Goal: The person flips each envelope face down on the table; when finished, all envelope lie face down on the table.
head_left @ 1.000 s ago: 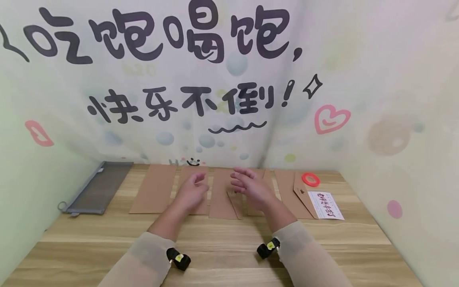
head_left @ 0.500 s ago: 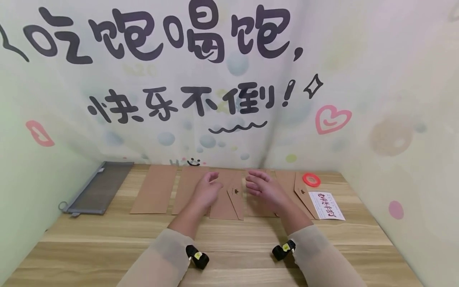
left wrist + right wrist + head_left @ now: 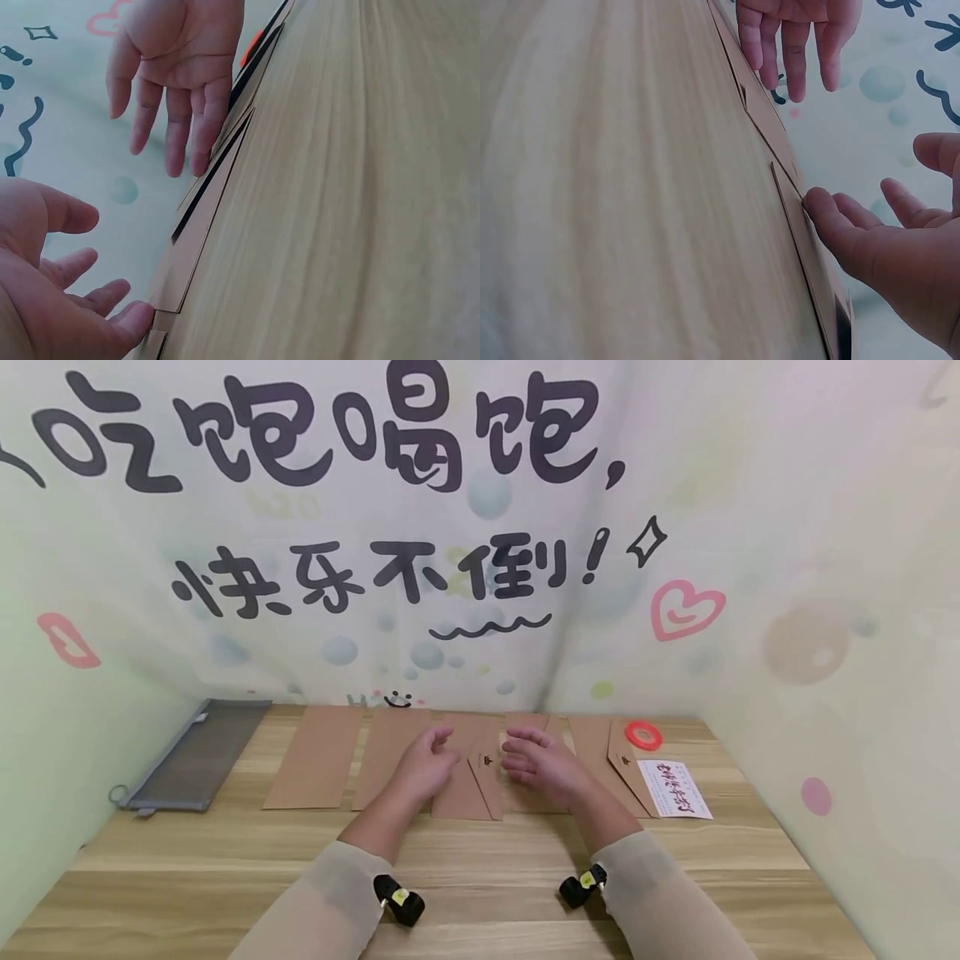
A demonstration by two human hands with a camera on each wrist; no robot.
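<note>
In the head view a row of flat brown paper envelopes lies along the back of the table. My left hand [image 3: 425, 767] is above the row, between the second envelope [image 3: 378, 752] and the middle envelope [image 3: 459, 789], which has a crown print on its flap. Over the fourth envelope [image 3: 528, 802], partly covering it, is my right hand [image 3: 547, 768]. The palms face each other with a gap between. Both wrist views show relaxed, slightly bent fingers holding nothing; whether any fingertip touches paper I cannot tell. A fifth envelope [image 3: 588, 760], also with a flap, lies to the right.
At the far left lies a grey zip pouch [image 3: 198, 758]. On the right are a red ring-shaped roll [image 3: 643, 735] and a white card [image 3: 675, 789] with red writing, close to the fifth envelope. A printed curtain [image 3: 465, 660] rises behind the wooden table [image 3: 495, 885].
Both hands have shifted right along the row since a second ago, and the gap between them is slightly narrower. The envelopes stay in place. The head view has turned slightly to the right.
</note>
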